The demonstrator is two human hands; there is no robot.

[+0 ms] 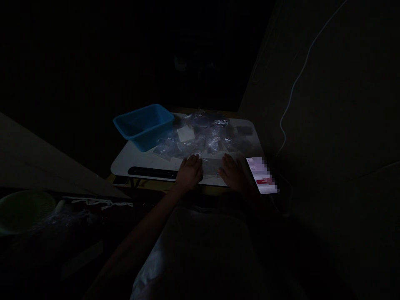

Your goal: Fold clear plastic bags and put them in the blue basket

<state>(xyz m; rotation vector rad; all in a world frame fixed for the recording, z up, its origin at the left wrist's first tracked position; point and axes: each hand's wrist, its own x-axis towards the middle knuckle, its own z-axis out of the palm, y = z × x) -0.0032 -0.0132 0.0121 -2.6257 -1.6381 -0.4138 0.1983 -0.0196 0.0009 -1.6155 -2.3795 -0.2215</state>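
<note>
In front of the blue basin [144, 125], both hands, left hand [189, 171] and right hand [233, 174], lay flat and released, perhaps steadying a clear plastic bag [210, 168] between them.

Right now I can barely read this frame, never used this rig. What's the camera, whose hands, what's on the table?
The single picture comes from a camera worn on a person's head, looking down in a very dark room. The left hand and right hand rest palm-down on clear plastic bags spread over a small white table. Neither hand visibly grips anything. A blue plastic tub sits at the table's far left. A lit phone lies by the right hand. A green basket is dimly visible at the lower left.
</note>
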